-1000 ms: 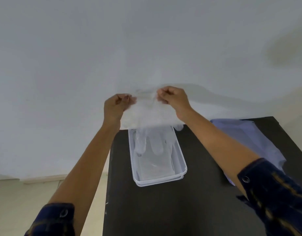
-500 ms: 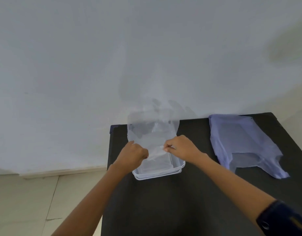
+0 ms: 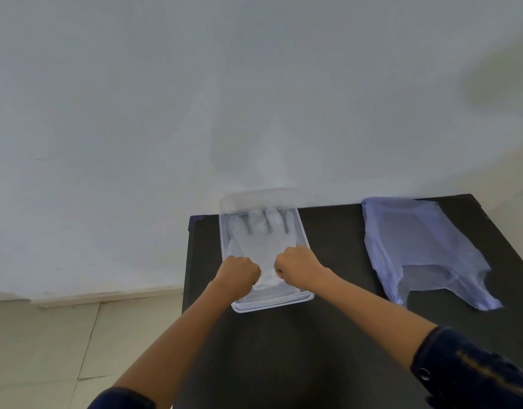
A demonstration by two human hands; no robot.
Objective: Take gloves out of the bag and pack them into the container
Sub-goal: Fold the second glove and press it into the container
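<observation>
Both grips are closed as fists on the near cuff of a clear glove (image 3: 261, 246): left hand (image 3: 239, 273) at 9 o'clock of the cuff, right hand (image 3: 295, 265) at 3 o'clock. The glove is laid flat inside the transparent container (image 3: 273, 302), fingers pointing to 12 o'clock. Judged progress: this glove is nearly packed, release pending. Whether other gloves lie beneath cannot be told. The lilac bag (image 3: 425, 249) lies flat on the desk (image 3: 328, 335) at 3 o'clock, well apart; its contents cannot be told. Compared with a second ago, the glove has been lowered from mid-air into the container.
</observation>
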